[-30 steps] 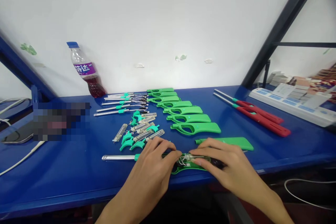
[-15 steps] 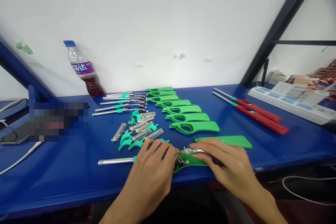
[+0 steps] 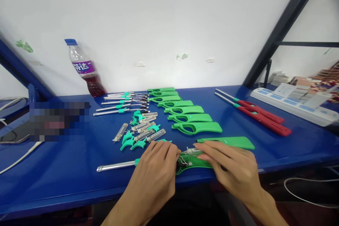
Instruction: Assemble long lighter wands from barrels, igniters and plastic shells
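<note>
Near the front edge, an open green lighter shell [image 3: 198,162] holds white wires and a dark part. From its left side a silver tube [image 3: 116,166] with a teal collar sticks out. My left hand [image 3: 156,169] is closed over the joint between tube and shell; its fingertips are partly hidden. Between the fingers of my right hand [image 3: 233,169] is a clear fuel tank [image 3: 193,151], held just above the shell. Another green shell half [image 3: 238,142] lies behind my right hand. Loose clear tanks [image 3: 156,135] and teal triggers [image 3: 127,143] lie behind my left hand.
Several green shells [image 3: 197,127] lie in a column at the middle, beside silver tubes with wires [image 3: 108,112]. Two red lighters [image 3: 267,120] and a white power strip [image 3: 293,106] are at the right. A bottle [image 3: 86,69] leans on the wall at the left.
The clear tank in my right hand has tilted flatter over the open shell. The outer end of the silver tube has swung slightly toward the front edge.
</note>
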`<move>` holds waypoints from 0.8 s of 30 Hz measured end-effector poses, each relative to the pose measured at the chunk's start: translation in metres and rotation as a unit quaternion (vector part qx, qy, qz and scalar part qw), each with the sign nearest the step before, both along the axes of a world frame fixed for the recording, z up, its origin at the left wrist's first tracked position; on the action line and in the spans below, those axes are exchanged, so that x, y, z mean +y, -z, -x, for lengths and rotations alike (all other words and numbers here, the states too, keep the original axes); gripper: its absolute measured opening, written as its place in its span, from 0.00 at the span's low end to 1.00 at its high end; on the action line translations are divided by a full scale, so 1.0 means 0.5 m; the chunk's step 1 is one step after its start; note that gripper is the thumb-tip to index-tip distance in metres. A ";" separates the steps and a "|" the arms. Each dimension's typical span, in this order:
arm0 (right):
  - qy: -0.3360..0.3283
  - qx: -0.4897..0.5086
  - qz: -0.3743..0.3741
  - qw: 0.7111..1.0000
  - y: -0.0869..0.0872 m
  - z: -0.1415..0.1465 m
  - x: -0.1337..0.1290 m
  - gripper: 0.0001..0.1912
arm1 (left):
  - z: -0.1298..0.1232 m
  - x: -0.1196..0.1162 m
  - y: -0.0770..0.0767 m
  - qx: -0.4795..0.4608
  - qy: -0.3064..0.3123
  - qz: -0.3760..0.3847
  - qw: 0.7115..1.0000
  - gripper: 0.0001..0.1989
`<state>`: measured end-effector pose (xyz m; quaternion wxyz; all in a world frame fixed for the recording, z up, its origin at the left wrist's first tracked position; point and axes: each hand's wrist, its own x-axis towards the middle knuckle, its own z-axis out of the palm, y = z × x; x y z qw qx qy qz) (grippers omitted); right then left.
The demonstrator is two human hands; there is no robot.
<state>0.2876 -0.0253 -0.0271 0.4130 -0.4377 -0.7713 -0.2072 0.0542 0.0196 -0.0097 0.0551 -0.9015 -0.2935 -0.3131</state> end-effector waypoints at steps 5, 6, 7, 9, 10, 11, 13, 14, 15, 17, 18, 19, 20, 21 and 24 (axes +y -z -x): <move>0.030 0.093 -0.016 0.995 0.001 -0.013 -0.006 0.14 | 0.005 0.003 0.002 -0.005 -0.014 0.015 1.000 0.11; 0.027 0.090 -0.013 0.995 0.000 -0.014 -0.007 0.14 | 0.006 0.004 0.003 -0.004 -0.011 0.013 1.000 0.12; 0.022 0.072 -0.010 0.997 -0.002 -0.013 -0.006 0.14 | 0.006 0.003 0.004 -0.004 -0.008 0.009 1.000 0.13; 0.008 0.023 -0.010 1.000 -0.006 -0.009 -0.005 0.14 | 0.007 0.002 0.006 -0.005 -0.002 -0.004 1.000 0.16; 0.000 0.008 -0.010 1.000 -0.008 -0.006 -0.004 0.14 | 0.006 0.001 0.007 -0.006 -0.001 -0.012 1.000 0.17; -0.008 0.003 -0.011 1.000 -0.011 -0.004 -0.004 0.14 | 0.006 0.000 0.007 -0.006 -0.002 -0.020 1.000 0.19; -0.023 0.001 -0.011 1.000 -0.015 0.000 -0.003 0.13 | 0.006 -0.002 0.006 -0.005 -0.003 -0.033 0.999 0.20; -0.029 -0.001 -0.009 1.000 -0.017 0.001 -0.003 0.12 | 0.005 -0.002 0.005 -0.004 -0.002 -0.036 0.999 0.20; -0.036 -0.003 -0.010 0.999 -0.018 0.001 -0.003 0.12 | 0.005 -0.002 0.004 -0.004 0.002 -0.039 0.999 0.19; -0.050 -0.008 -0.018 0.999 -0.019 0.001 -0.002 0.10 | 0.004 -0.001 0.001 -0.007 0.016 -0.042 0.999 0.16; -0.057 -0.009 -0.022 0.998 -0.019 0.000 -0.002 0.09 | 0.004 -0.001 -0.001 -0.009 0.024 -0.042 0.999 0.14; -0.062 -0.010 -0.025 0.998 -0.019 -0.001 -0.001 0.09 | 0.004 0.000 -0.002 -0.011 0.033 -0.041 0.999 0.12; -0.066 -0.012 -0.025 0.997 -0.018 -0.001 -0.001 0.08 | 0.004 0.000 -0.002 -0.014 0.042 -0.039 0.998 0.11; -0.067 -0.015 -0.023 0.997 -0.018 -0.002 0.000 0.08 | 0.004 0.001 -0.003 -0.018 0.050 -0.036 0.998 0.10; -0.061 -0.023 -0.017 0.998 -0.017 -0.002 -0.001 0.08 | 0.006 0.002 -0.001 -0.027 0.070 -0.032 0.997 0.09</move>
